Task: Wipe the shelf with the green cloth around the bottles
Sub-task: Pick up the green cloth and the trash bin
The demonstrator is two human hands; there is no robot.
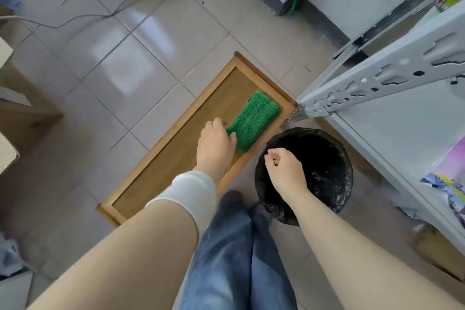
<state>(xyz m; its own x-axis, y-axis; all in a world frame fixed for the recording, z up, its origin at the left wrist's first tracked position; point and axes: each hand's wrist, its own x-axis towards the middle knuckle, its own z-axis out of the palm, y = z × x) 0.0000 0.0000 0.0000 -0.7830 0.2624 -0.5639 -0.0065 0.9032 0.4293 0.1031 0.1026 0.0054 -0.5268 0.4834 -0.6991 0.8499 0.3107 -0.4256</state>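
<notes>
A folded green cloth (253,121) lies on the far end of a low wooden bench (161,176) that stands on the tiled floor. My left hand (216,146) is at the cloth's near end, thumb on top and fingers at its edge, taking hold of it. My right hand (283,166) hangs over a black-lined bin with its fingers loosely curled and nothing in them. A grey metal shelf unit (392,70) stands at the right. A green and yellow bottle label (446,2) shows on a shelf at the far right; no other bottles are visible.
A round bin with a black bag (324,178) stands between the bench and the shelf unit. Colourful packets (450,178) lie on a lower shelf at right. A cable (83,16) runs over the floor at upper left. A cardboard box sits at the left edge.
</notes>
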